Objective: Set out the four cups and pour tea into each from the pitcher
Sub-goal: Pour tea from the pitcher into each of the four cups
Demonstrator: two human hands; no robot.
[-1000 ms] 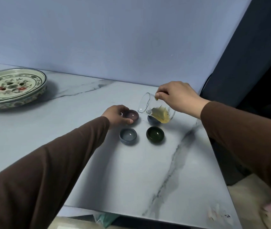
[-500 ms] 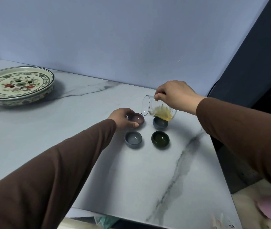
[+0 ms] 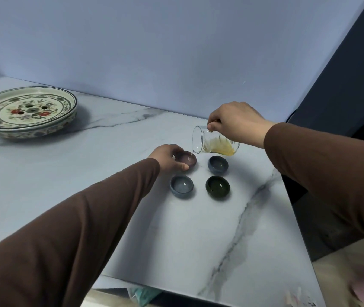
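Four small cups stand in a square on the marble table. My left hand (image 3: pixel 167 156) grips the purple cup (image 3: pixel 187 160) at the back left. My right hand (image 3: pixel 235 122) holds the glass pitcher (image 3: pixel 214 144) tilted on its side, spout at the purple cup's rim, with a thin stream of yellow tea running into it. Under the pitcher's body sits the dark blue cup (image 3: pixel 218 165). In front are the light blue cup (image 3: pixel 181 186) and the dark green cup (image 3: pixel 218 187), both with a shine inside.
A large floral ceramic plate (image 3: pixel 24 111) rests at the far left of the table (image 3: pixel 88 185). The table's right edge runs close to the cups, beside a dark cabinet (image 3: pixel 343 89). A blue wall rises behind.
The pitcher has tipped further and its spout has come down to the purple cup, where tea now streams. My left hand stays on that cup. The view has shifted.
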